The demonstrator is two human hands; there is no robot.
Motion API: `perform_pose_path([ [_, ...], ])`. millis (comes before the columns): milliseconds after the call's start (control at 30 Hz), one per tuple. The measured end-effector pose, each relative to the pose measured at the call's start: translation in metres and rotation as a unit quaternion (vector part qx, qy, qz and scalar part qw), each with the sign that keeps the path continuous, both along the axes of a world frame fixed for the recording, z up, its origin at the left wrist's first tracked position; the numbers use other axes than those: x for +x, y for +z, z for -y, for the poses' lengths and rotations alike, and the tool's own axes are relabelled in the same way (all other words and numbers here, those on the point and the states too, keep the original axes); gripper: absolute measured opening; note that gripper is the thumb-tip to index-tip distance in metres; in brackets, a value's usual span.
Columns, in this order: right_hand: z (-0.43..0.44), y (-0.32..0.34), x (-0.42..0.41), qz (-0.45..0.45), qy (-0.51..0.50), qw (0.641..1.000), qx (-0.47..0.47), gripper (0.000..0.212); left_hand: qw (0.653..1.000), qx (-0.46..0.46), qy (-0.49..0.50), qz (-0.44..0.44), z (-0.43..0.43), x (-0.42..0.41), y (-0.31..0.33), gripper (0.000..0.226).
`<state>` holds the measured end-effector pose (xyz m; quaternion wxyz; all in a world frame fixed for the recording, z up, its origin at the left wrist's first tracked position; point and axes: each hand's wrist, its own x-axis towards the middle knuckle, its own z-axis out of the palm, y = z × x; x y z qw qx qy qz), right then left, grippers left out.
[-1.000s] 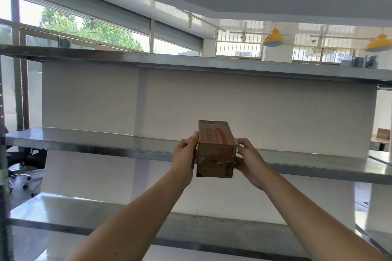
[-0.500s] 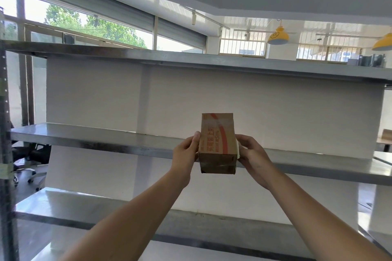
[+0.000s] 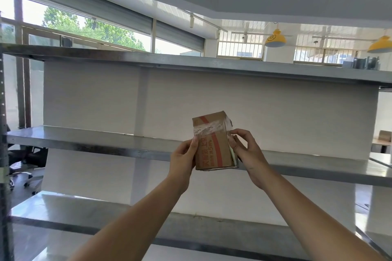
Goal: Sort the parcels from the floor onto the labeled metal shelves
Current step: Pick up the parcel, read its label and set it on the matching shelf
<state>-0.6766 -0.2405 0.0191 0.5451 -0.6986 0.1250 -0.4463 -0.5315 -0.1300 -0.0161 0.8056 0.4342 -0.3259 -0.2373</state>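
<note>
The left hand (image 3: pixel 184 159) presses its thumb and curled fingers (image 3: pixel 194 144) against the left side of a small cardboard parcel (image 3: pixel 213 141), taped with clear tape and printed in red. The parcel stands on end, tilted slightly, held in the air in front of the middle metal shelf (image 3: pixel 89 141). The right hand (image 3: pixel 247 154) closes on its right edge, fingertips pinching the upper corner.

parcel (image 3: pixel 213 144) | red print, only "5" legible
</note>
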Motion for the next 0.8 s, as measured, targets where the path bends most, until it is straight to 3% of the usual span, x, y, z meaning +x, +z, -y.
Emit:
perform_pose_path([
  [200, -0.001, 0.002, -0.003, -0.024, -0.024, 0.999, -0.015, 0.02, 1.0, -0.008, -0.003, -0.021, 0.003, -0.003, -0.005, 0.036],
  [300, 0.001, 0.002, -0.007, -0.029, -0.019, 0.999, -0.007, 0.048, 0.999, -0.002, -0.001, -0.039, 0.005, -0.003, -0.006, 0.033],
  [367, 0.0, 0.002, -0.011, -0.031, -0.02, 0.999, 0.003, 0.054, 0.999, 0.005, -0.004, -0.048, 0.005, -0.001, -0.008, 0.029],
  [700, 0.005, 0.004, -0.009, -0.044, -0.027, 0.997, 0.05, 0.027, 0.995, 0.025, -0.025, -0.094, 0.004, 0.01, -0.015, 0.034],
  [800, 0.001, 0.005, -0.008, -0.058, 0.001, 0.994, 0.089, 0.029, 0.992, 0.039, -0.047, -0.111, 0.002, 0.012, -0.018, 0.036],
])
